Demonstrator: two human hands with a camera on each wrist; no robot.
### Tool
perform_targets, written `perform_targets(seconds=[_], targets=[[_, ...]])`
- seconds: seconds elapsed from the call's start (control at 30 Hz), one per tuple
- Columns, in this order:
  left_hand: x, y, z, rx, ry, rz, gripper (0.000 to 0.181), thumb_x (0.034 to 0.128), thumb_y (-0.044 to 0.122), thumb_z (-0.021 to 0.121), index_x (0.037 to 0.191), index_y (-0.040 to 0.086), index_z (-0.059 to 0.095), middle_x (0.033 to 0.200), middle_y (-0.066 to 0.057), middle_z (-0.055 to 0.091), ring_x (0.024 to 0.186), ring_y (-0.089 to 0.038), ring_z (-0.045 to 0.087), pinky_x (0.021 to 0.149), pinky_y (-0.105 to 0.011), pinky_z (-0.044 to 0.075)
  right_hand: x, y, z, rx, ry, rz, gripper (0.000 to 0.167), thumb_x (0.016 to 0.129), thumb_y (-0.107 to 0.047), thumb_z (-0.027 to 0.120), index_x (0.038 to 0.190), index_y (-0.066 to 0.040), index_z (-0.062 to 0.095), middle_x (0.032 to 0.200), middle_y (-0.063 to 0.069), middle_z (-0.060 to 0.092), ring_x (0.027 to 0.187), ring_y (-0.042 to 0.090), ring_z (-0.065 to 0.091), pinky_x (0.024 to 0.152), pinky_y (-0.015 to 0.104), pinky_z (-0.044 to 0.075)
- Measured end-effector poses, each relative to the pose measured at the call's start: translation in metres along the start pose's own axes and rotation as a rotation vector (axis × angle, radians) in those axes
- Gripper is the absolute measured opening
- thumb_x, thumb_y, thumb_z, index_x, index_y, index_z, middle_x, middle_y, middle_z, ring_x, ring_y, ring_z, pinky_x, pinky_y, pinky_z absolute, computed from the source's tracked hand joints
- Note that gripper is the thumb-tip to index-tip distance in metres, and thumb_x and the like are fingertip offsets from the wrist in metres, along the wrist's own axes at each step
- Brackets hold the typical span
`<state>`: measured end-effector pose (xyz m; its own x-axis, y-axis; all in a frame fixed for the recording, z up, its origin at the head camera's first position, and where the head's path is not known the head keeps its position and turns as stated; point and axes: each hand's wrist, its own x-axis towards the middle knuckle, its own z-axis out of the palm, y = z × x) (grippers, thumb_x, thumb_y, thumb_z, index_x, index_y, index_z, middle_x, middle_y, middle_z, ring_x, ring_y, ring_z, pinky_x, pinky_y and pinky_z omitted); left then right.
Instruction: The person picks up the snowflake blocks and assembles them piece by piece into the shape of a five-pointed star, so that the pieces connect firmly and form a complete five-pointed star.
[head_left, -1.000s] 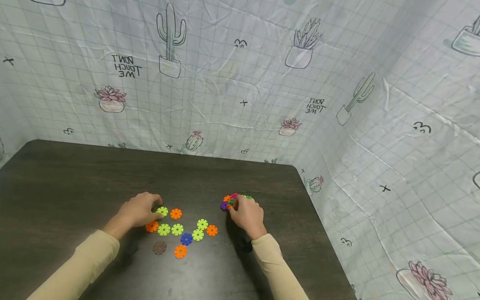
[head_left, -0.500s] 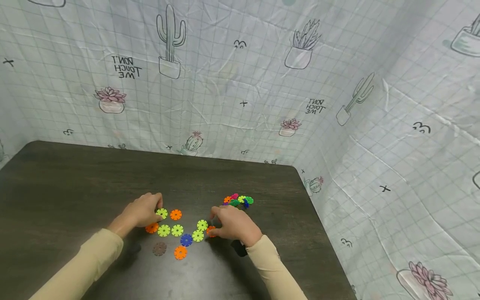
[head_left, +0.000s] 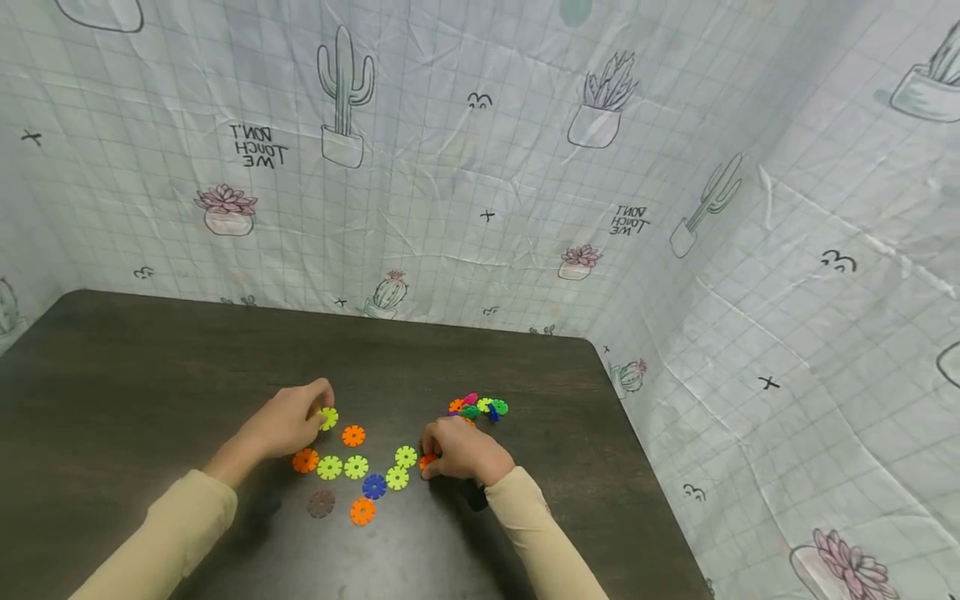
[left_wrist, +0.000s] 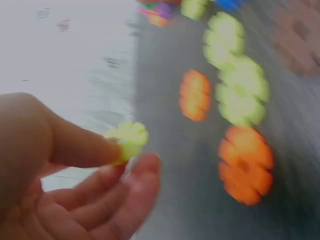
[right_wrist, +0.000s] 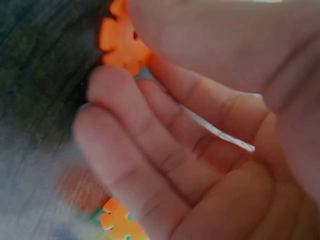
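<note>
In the head view my left hand (head_left: 283,423) pinches a yellow-green notched disc (head_left: 329,417) between thumb and fingers. The left wrist view shows that same yellow-green disc (left_wrist: 131,137) raised off the table. My right hand (head_left: 467,450) pinches an orange notched disc (head_left: 427,463) at the right end of the spread discs. From the right wrist, the orange disc (right_wrist: 124,42) sits under the thumb, partly hidden by it. Closest to my left hand lie another orange disc (head_left: 305,460) and a second yellow-green disc (head_left: 330,467).
More flat discs lie between my hands, among them a blue one (head_left: 374,487), a brown one (head_left: 322,503) and an orange one (head_left: 363,512). A pile of coloured discs (head_left: 480,407) lies beyond my right hand. Patterned cloth (head_left: 480,183) hangs behind the dark table (head_left: 187,350).
My right hand has moved left and nearer from the pile to the orange disc and now pinches it. My left hand has lifted the yellow-green disc slightly.
</note>
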<state>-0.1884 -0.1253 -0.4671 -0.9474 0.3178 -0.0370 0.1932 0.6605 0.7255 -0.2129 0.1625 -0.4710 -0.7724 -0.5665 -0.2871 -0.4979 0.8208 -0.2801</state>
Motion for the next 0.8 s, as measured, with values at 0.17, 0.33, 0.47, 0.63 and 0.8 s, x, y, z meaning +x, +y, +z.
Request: perform_targets(seconds=[0.17,0.33,0.47,0.63,0.8], targets=[[-0.004,0.025,-0.013,-0.218,0.072,0.080,0.021,0.0976,0.003,0.058,0.117,0.008,0.066,0.089,-0.009,0.067,0.073,-0.019,0.065,0.066,-0.032,0.054,0.000,0.002,-0.009,0.034,-0.033,0.048,0.025,0.083,-0.025,0.086,0.088,-0.014,0.064,0.077,-0.006,0.057,0.064,0.007,0.051,0.058,0.021,0.046],[-0.011,0.057,-0.023,-0.347,0.109,0.128,0.021,0.1009,0.013,0.063,0.120,0.015,0.069,0.109,-0.008,0.071,0.079,-0.017,0.069,0.073,-0.033,0.059,-0.005,-0.001,-0.035,0.185,0.156,-0.097,0.012,0.093,-0.012,0.075,0.094,-0.014,0.063,0.084,-0.003,0.067,0.070,0.006,0.059,0.064,0.020,0.051],[-0.015,0.080,-0.028,-0.355,0.154,0.198,0.022,0.1006,0.014,0.064,0.121,0.017,0.070,0.116,-0.006,0.069,0.079,-0.015,0.069,0.073,-0.032,0.059,-0.018,-0.012,-0.061,0.291,0.451,-0.217,0.011,0.095,-0.005,0.070,0.103,-0.012,0.066,0.093,0.001,0.074,0.075,0.009,0.068,0.068,0.022,0.057],[-0.019,0.102,-0.035,-0.327,0.226,0.246,0.024,0.0980,0.009,0.066,0.121,0.014,0.069,0.103,-0.004,0.070,0.076,-0.013,0.069,0.069,-0.029,0.058,-0.032,-0.029,-0.084,0.398,0.749,-0.357,0.012,0.094,-0.004,0.070,0.104,-0.010,0.069,0.096,0.006,0.075,0.077,0.013,0.071,0.073,0.026,0.060],[-0.021,0.115,-0.039,-0.297,0.291,0.262,0.021,0.0960,0.010,0.070,0.116,0.012,0.070,0.097,0.000,0.073,0.079,-0.015,0.068,0.069,-0.026,0.057,-0.037,-0.039,-0.095,0.423,0.884,-0.501,0.014,0.094,-0.001,0.069,0.107,-0.006,0.071,0.096,0.008,0.074,0.075,0.013,0.069,0.072,0.028,0.060]])
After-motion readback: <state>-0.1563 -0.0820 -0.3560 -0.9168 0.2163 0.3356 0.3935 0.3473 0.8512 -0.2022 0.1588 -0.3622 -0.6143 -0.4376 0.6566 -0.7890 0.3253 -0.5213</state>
